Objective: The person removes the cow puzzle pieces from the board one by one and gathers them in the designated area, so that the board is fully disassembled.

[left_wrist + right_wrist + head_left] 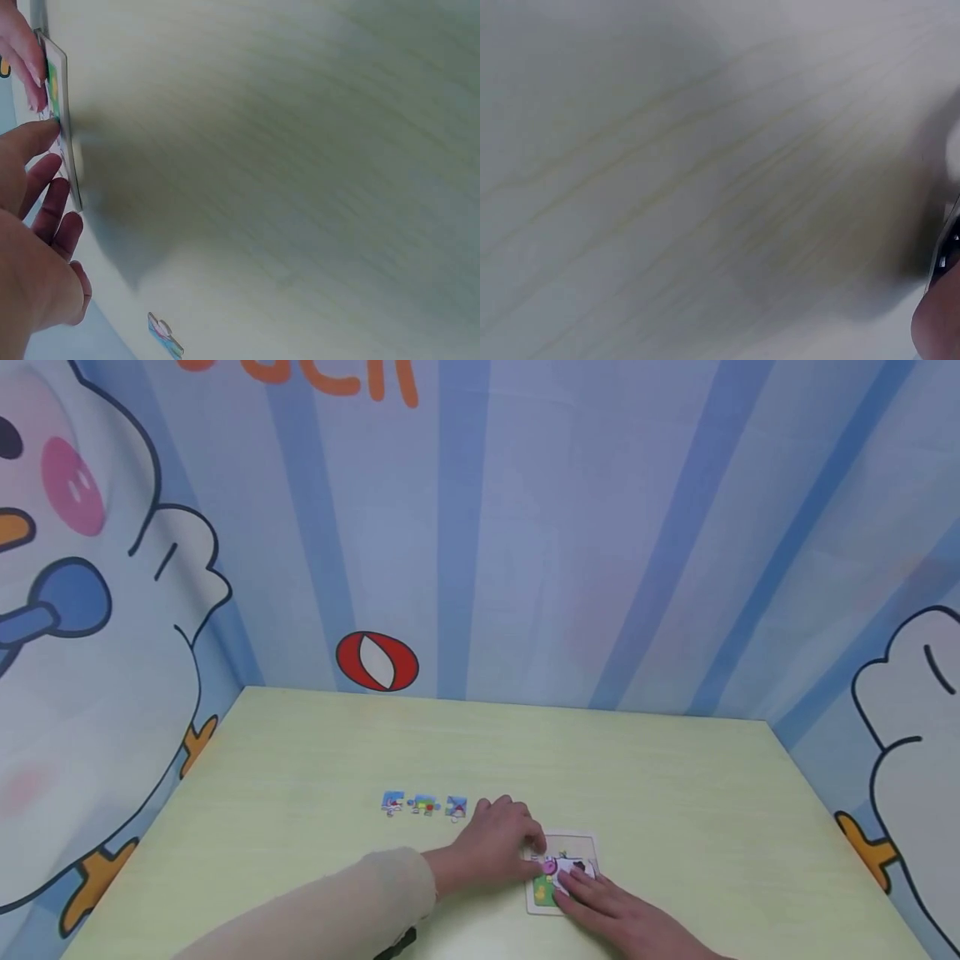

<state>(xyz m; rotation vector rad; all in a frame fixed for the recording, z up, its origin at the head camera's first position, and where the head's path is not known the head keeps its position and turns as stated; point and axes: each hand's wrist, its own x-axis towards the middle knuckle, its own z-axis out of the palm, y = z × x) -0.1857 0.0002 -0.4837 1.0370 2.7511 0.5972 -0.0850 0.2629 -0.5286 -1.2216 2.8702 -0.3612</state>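
A small jigsaw board [544, 906] with a pale frame and a partly filled colourful picture lies on the table. From its left side my left hand [495, 842] reaches over it, thumb and fingers loosely bent. In the left wrist view the left thumb [41, 136] touches the board's near edge. My right hand [611, 914] rests on the lower right of the board, fingers extended over a white and pink part of the picture and hiding some of it. Only a fingertip [939, 319] shows in the right wrist view, beside a dark patterned edge.
Three loose jigsaw pieces, a left one [392, 802], a middle one [424, 805] and a right one [456, 807], form a row left of the board. The pale table [675, 793] ends at a blue striped backdrop [525, 527] with cartoon ducks at both sides.
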